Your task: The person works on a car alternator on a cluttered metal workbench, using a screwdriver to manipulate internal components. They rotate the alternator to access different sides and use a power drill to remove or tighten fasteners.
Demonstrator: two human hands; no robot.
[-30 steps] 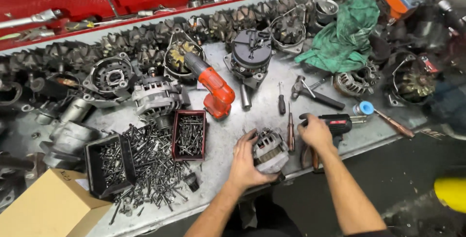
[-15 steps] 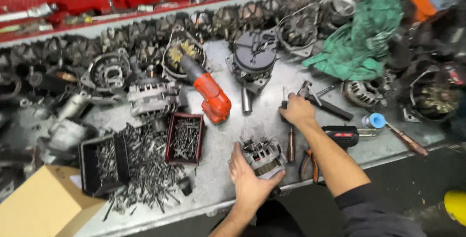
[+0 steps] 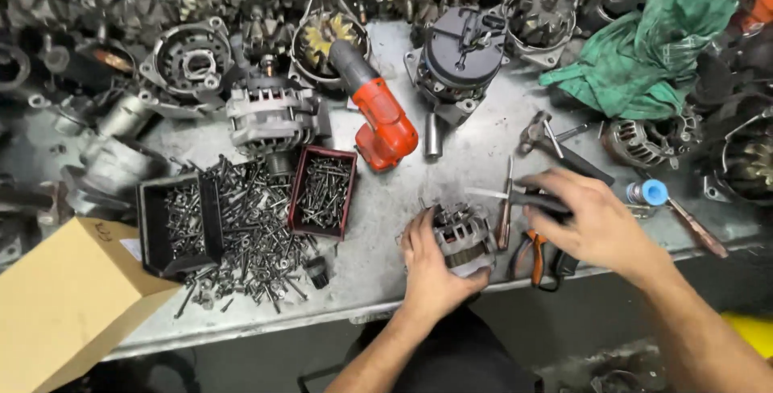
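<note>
The left hand (image 3: 431,268) has its grip wrapped around a small alternator (image 3: 460,236), fingers curled over the near side and thumb along the left, so the part is braced against the metal counter (image 3: 386,200) close to its front edge. Held that way, its ribbed top faces up and toward the other hand, which seems the point of the hold: the casing is kept from turning or sliding.

The right hand (image 3: 592,224) has its grip closed on a screwdriver (image 3: 515,196) with a dark handle; the thin shaft points left, its tip just short of the alternator. The tool lies nearly level, aimed at the upper right of the casing.

Just right of the left grip a second slim driver (image 3: 505,216) lies on the counter, and below the right grip sit orange-handled pliers (image 3: 533,256), both within easy reach. Beyond the right grip lies a hammer (image 3: 551,147). Well to the left of the left grip a red tray (image 3: 324,192) and a black tray (image 3: 179,224) hold screws, with more spilled between them. Farther back rests an orange power tool (image 3: 378,115).
</note>
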